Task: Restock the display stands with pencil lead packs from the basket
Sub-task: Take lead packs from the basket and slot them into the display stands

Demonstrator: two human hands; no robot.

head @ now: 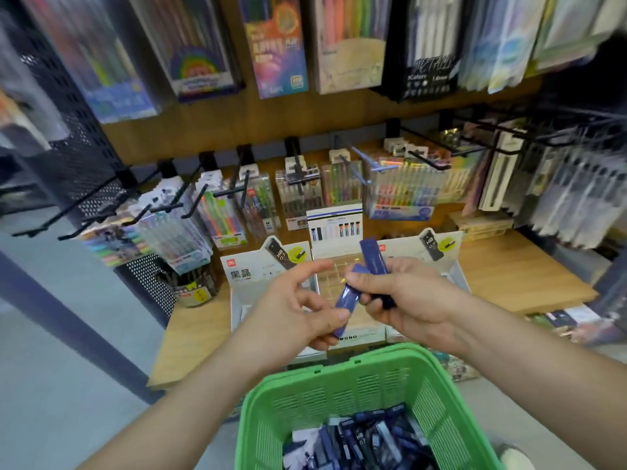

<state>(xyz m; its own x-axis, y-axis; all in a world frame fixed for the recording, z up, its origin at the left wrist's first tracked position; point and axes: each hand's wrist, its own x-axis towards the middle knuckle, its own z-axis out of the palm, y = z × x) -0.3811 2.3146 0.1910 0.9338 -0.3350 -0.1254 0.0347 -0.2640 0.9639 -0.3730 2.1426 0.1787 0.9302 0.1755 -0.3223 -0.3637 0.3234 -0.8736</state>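
A green plastic basket [342, 391] sits at the bottom centre with several dark blue pencil lead packs [366, 442] inside. Above it, my right hand [410, 296] grips a few blue lead packs [373, 257] that stick up from the fist. One blue pack [346, 300] slants down between both hands; my left hand [298, 307] pinches its lower end with thumb and fingers, index finger extended. Behind the hands stand three white cardboard display stands: a left stand [258, 269], a middle stand [334, 225] and a right stand [437, 245].
The stands rest on a wooden shelf [515, 276]. Black hooks [190, 201] with hanging pen sets jut out above it. A round tub [195, 290] sits at the left beside a perforated black metal panel [81, 144]. More stationery packs hang at the right.
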